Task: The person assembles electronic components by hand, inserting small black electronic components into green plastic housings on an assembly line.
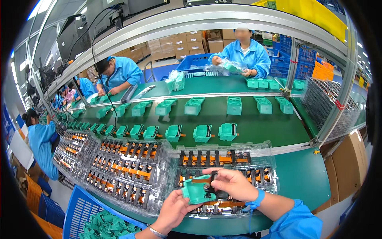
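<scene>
My left hand (174,207) grips a green plastic housing (191,192) from its left and lower side, its hollow side facing up. With my right hand (235,185) I pinch a small black part with an orange ribbon (213,178) at the housing's upper right edge. Whether the part is seated in the housing, I cannot tell. Beneath both hands lies a clear plastic tray (262,149) with rows of black parts with orange ribbons. More such trays (168,169) sit to the left, filled likewise.
A blue basket (75,213) of green housings stands at the lower left. Beyond the trays, two rows of housings lie on a green conveyor (159,122). A metal frame (191,22) spans above. Co-workers in blue (121,73) work across and to the left. Stacked trays (324,107) stand right.
</scene>
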A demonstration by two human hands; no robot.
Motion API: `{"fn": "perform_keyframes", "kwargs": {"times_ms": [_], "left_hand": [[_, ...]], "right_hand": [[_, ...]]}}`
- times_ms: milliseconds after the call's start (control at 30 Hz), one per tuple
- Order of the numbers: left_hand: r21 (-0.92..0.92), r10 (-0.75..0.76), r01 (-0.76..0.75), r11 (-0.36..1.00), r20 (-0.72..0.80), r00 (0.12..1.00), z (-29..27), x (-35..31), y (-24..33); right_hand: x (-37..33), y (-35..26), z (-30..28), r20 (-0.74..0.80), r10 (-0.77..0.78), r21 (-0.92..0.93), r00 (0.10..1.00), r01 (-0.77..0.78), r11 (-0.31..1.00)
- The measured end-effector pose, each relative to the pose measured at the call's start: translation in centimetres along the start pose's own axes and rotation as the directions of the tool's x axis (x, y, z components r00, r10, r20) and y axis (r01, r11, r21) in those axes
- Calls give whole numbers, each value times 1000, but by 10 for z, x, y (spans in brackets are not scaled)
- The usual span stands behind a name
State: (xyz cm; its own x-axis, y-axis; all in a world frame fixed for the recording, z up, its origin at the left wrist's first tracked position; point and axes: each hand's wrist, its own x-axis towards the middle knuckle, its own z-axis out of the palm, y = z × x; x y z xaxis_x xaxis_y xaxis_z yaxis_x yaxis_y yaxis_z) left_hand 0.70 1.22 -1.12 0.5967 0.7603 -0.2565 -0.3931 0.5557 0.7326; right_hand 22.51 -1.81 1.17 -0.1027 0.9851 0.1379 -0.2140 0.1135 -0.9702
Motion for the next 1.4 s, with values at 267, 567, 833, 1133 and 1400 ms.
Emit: {"fn": "perform_keyframes", "kwargs": {"times_ms": [267,567,833,1133,1400], "left_hand": [[164,216,-201,966,-79,973,-6,2,-3],[336,298,-295,895,44,954,0,-4,-9],[320,280,-300,899,107,954,1,-7,-9],[406,305,-336,850,140,942,6,-14,-4],[387,241,-260,885,99,966,3,-14,-10]], "right_hand": [[-11,-6,-2,-182,-169,-298,969,109,948],[-11,-16,4,-172,-126,-524,977,18,852],[-2,12,-14,-76,67,-226,995,-83,971],[1,15,-11,95,186,-73,978,-180,981],[-7,15,-10,78,169,-119,983,-159,980]]}}
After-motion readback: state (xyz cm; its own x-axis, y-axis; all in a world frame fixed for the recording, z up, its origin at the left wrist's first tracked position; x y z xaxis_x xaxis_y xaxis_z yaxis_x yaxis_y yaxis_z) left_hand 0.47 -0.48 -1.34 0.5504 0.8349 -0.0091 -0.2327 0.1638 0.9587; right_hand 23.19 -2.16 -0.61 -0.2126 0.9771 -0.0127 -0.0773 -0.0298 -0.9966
